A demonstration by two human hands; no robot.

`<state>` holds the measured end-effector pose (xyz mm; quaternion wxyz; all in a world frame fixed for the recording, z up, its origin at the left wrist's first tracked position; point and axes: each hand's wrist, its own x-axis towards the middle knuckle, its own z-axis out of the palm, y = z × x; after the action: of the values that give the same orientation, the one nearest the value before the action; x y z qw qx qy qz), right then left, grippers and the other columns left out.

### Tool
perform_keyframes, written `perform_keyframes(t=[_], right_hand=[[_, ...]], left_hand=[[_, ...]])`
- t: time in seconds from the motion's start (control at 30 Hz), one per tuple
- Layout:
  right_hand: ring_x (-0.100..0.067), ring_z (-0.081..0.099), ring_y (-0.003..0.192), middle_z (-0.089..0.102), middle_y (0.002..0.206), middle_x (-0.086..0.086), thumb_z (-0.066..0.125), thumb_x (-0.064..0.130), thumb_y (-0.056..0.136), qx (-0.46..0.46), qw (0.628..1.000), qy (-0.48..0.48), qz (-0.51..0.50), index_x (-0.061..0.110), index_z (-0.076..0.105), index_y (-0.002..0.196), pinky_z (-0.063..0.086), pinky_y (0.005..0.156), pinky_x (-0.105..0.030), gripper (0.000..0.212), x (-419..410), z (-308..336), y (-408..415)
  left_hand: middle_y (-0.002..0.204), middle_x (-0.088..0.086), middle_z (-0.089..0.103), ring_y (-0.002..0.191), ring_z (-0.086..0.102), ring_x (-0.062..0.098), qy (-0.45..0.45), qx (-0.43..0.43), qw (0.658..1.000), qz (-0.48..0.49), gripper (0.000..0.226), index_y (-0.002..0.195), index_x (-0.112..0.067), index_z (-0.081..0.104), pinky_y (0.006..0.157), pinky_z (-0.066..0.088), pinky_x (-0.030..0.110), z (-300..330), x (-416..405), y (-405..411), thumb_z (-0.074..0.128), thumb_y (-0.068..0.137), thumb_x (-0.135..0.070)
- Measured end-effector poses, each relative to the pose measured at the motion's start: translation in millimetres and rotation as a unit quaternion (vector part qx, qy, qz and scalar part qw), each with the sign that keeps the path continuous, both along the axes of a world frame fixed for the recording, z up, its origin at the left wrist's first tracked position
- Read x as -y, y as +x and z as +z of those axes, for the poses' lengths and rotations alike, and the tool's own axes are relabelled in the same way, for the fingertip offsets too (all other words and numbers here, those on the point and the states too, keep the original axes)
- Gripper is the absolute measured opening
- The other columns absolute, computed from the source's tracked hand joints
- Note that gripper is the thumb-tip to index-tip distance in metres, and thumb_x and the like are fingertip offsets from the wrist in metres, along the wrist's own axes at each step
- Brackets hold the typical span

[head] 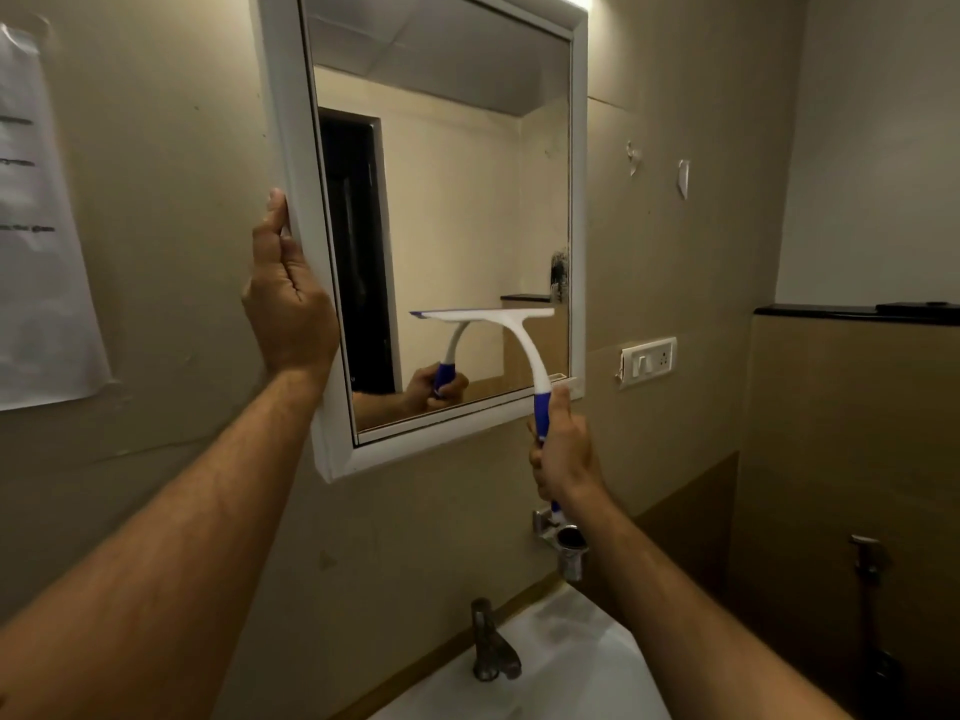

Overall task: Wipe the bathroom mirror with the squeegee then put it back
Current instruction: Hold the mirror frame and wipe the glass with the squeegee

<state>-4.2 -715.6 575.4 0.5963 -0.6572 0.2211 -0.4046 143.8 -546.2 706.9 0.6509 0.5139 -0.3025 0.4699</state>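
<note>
L grip [291, 298] clasping mirror [441, 226] frame, R grip [563, 449] fisted on squeegee [519, 345] handle, blade on glass

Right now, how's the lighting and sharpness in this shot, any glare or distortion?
Head view: dim, warm light; bright glare only above the mirror at the frame's top edge; wide-angle bending tilts the mirror and walls; the paper notice at left is blurred, its text unreadable; the squeegee is fairly sharp.

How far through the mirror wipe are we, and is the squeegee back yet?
Mid-wipe. Done: the squeegee is picked up and its blade lies on the mirror glass, low down. In hand: the right hand grips the blue handle; the left hand holds the frame's left edge. Left: the dark smudge near the right edge, any further strokes, then putting the squeegee back.
</note>
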Motion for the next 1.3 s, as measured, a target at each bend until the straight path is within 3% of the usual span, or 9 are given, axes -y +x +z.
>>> perform_keyframes(t=[0.2, 0.33, 0.6, 0.7, 0.87, 1.0, 1.13, 1.23, 1.3], right_hand=[[-0.013, 0.042, 0.05, 0.044, 0.063, -0.003, 0.025, 0.06, 0.095, -0.034, 0.999, 0.034, -0.005, 0.009, 0.054, 0.093, 0.037, 0.047, -0.025, 0.058, -2, -59, -1], [-0.012, 0.04, 0.048, 0.043, 0.06, 0.0, 0.024, 0.058, 0.097, -0.026, 1.0, -0.006, -0.004, 0.014, 0.053, 0.083, 0.035, 0.049, -0.027, 0.054, -2, -30, -9], [-0.01, 0.04, 0.044, 0.045, 0.06, 0.001, 0.022, 0.067, 0.092, -0.013, 1.0, 0.011, -0.009, 0.013, 0.054, 0.093, 0.034, 0.042, -0.023, 0.063, -1, 3, -1], [-0.011, 0.039, 0.045, 0.044, 0.058, 0.001, 0.024, 0.063, 0.094, -0.021, 0.999, 0.022, -0.017, 0.011, 0.055, 0.088, 0.035, 0.044, -0.025, 0.061, 2, -31, -4], [-0.015, 0.042, 0.051, 0.045, 0.063, -0.004, 0.024, 0.058, 0.097, -0.04, 0.999, 0.023, -0.019, 0.011, 0.054, 0.083, 0.037, 0.052, -0.029, 0.056, 9, -54, -15], [-0.011, 0.039, 0.047, 0.043, 0.059, 0.0, 0.023, 0.06, 0.096, -0.025, 1.0, -0.001, -0.003, 0.012, 0.054, 0.087, 0.035, 0.047, -0.026, 0.057, 6, -22, -14], [-0.011, 0.041, 0.049, 0.045, 0.063, -0.001, 0.023, 0.063, 0.095, -0.02, 1.0, -0.013, 0.003, 0.011, 0.055, 0.098, 0.035, 0.044, -0.023, 0.062, 4, -5, -7], [-0.011, 0.041, 0.047, 0.045, 0.061, 0.0, 0.024, 0.063, 0.094, -0.022, 1.0, -0.011, 0.002, 0.011, 0.056, 0.091, 0.036, 0.045, -0.025, 0.062, 4, -23, -5], [-0.013, 0.041, 0.048, 0.044, 0.06, -0.001, 0.024, 0.061, 0.095, -0.029, 0.999, -0.013, -0.005, 0.012, 0.056, 0.085, 0.037, 0.049, -0.027, 0.06, 5, -45, -5]], left_hand=[[0.133, 0.002, 0.057, 0.094, 0.038, -0.039, -0.011, 0.008, 1.0, 0.007, 0.038, 0.138, -0.008, 0.049, 0.084, 0.029, -0.011, 1, 1, 7, 0.036, 0.102, -0.012], [0.118, -0.015, 0.052, 0.086, 0.04, -0.039, -0.014, 0.0, 1.0, 0.001, 0.038, 0.138, -0.007, 0.049, 0.078, 0.03, -0.012, -2, 0, 4, 0.036, 0.102, -0.01], [0.115, -0.016, 0.049, 0.076, 0.04, -0.039, -0.004, -0.015, 1.0, -0.01, 0.038, 0.139, -0.007, 0.046, 0.07, 0.03, -0.014, -3, -1, -2, 0.036, 0.103, -0.01], [0.128, -0.011, 0.053, 0.093, 0.045, -0.032, -0.011, -0.027, 0.999, 0.018, 0.038, 0.139, -0.01, 0.048, 0.079, 0.031, -0.012, -2, -3, 1, 0.036, 0.103, -0.014], [0.136, -0.002, 0.057, 0.121, 0.054, 0.004, -0.005, -0.029, 0.999, 0.043, 0.038, 0.138, -0.018, 0.05, 0.096, 0.035, -0.001, -1, -2, 6, 0.035, 0.103, -0.022], [0.135, -0.004, 0.055, 0.106, 0.044, -0.025, 0.007, -0.03, 0.999, 0.039, 0.038, 0.139, -0.012, 0.048, 0.086, 0.03, -0.01, -2, -3, -2, 0.035, 0.104, -0.016], [0.134, -0.002, 0.056, 0.108, 0.045, -0.011, 0.018, -0.049, 0.998, 0.045, 0.039, 0.141, -0.013, 0.046, 0.084, 0.028, -0.012, -7, -4, -7, 0.035, 0.104, -0.018], [0.13, -0.009, 0.056, 0.097, 0.047, -0.017, 0.037, -0.062, 0.996, 0.055, 0.039, 0.142, -0.017, 0.045, 0.079, 0.03, -0.012, -8, -7, -8, 0.035, 0.104, -0.02], [0.131, -0.006, 0.057, 0.102, 0.048, -0.009, 0.051, -0.063, 0.995, 0.061, 0.039, 0.143, -0.019, 0.044, 0.077, 0.03, -0.012, -8, -9, -7, 0.034, 0.105, -0.022]])
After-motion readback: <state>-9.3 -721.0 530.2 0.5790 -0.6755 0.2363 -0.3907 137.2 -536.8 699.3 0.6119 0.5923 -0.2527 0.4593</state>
